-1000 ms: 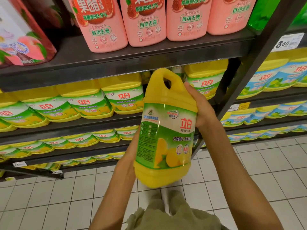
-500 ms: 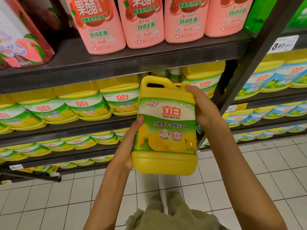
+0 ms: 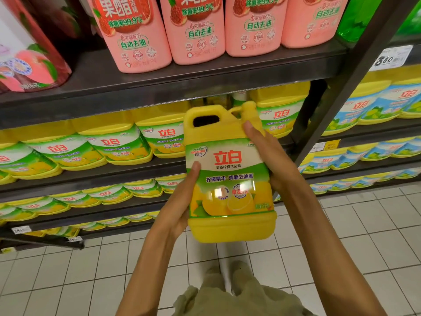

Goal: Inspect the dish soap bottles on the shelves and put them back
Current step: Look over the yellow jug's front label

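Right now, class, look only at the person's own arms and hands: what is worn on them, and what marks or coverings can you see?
Both arms are bare from the bottom edge of the picture up to the fingers: no sleeves, gloves, watch, bracelet or rings show on the left hand or the right hand. No marks or tattoos can be made out. The nails look short and unpainted. Below the arms lies olive-green clothing.

The bottle (image 3: 230,179) is smooth yellow plastic with a slightly matt body, and its label (image 3: 227,179) is a glossy film that catches the light. The pink bottles (image 3: 198,28) above look like satin plastic. The shelf (image 3: 182,74) is dark matt metal. The floor (image 3: 341,236) is pale, smooth tile with a faint sheen.
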Tool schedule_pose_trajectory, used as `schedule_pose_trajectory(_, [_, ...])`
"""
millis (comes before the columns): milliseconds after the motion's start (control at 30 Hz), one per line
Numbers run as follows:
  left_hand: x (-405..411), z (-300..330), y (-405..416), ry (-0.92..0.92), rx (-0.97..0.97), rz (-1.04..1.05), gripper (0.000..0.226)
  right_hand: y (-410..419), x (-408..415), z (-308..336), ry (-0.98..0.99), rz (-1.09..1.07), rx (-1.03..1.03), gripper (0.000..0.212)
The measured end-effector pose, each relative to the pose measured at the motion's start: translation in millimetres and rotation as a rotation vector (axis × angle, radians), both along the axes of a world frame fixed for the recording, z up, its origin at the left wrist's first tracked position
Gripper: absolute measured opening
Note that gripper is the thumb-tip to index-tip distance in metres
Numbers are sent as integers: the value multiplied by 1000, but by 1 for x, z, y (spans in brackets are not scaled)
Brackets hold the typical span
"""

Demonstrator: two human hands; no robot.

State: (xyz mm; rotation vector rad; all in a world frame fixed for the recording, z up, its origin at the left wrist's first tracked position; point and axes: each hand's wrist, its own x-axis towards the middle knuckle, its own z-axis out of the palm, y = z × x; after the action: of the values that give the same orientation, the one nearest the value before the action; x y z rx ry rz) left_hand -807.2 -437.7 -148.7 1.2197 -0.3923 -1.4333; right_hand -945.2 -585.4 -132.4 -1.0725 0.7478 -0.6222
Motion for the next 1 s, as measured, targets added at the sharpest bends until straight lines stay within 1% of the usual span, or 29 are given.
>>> schedule_pose_trajectory(67, [-1, 1, -3, -152, -56, 72, 62, 1, -5, 3, -59, -6, -103, 48])
schedule_pose_trajectory(100, [-1, 1, -5, -226, -93, 113, 60, 2, -7, 4, -77, -14, -138, 57])
schedule_pose_trajectory(167, [2, 0, -6, -336, -189, 171, 57, 3, -11, 8, -64, -7, -203, 90])
schedule_pose_trajectory(200, [3, 0, -6, -391, -237, 192, 60, 4, -12, 9, -50, 10, -226, 101])
schedule_pose_trajectory(233, [5, -1, -6, -442, -279, 204, 62, 5, -13, 10, -48, 32, -241, 104])
schedule_pose_trajectory(333, [7, -3, -6, -514, -336, 202, 63, 8, -11, 9, -87, 47, -241, 99])
schedule_pose_trajectory(467, [6, -10, -7, -583, -317, 214, 78, 12, -7, 14, -122, 4, -272, 100])
schedule_pose_trajectory(533, [5, -12, -6, -613, -323, 230, 77, 14, -7, 18, -119, -11, -319, 99])
schedule_pose_trajectory(600, [6, -15, -5, -623, -333, 240, 74, 17, -7, 23, -100, -35, -403, 93])
schedule_pose_trajectory(667, [9, -16, -6, -619, -324, 234, 75, 21, -7, 24, -84, -56, -489, 86])
schedule_pose_trajectory(767, [13, -14, -11, -610, -311, 201, 78, 22, -6, 22, -93, -94, -534, 88])
schedule_pose_trajectory(833, [14, -12, -15, -607, -323, 179, 78, 21, -6, 21, -106, -112, -484, 92])
schedule_pose_trajectory(900, [13, -10, -18, -563, -330, 171, 77, 16, -5, 18, -114, -133, -369, 91])
schedule_pose_trajectory(1000, [6, -7, -26, -519, -301, 224, 75, 5, -2, 11, -105, -139, -239, 72])
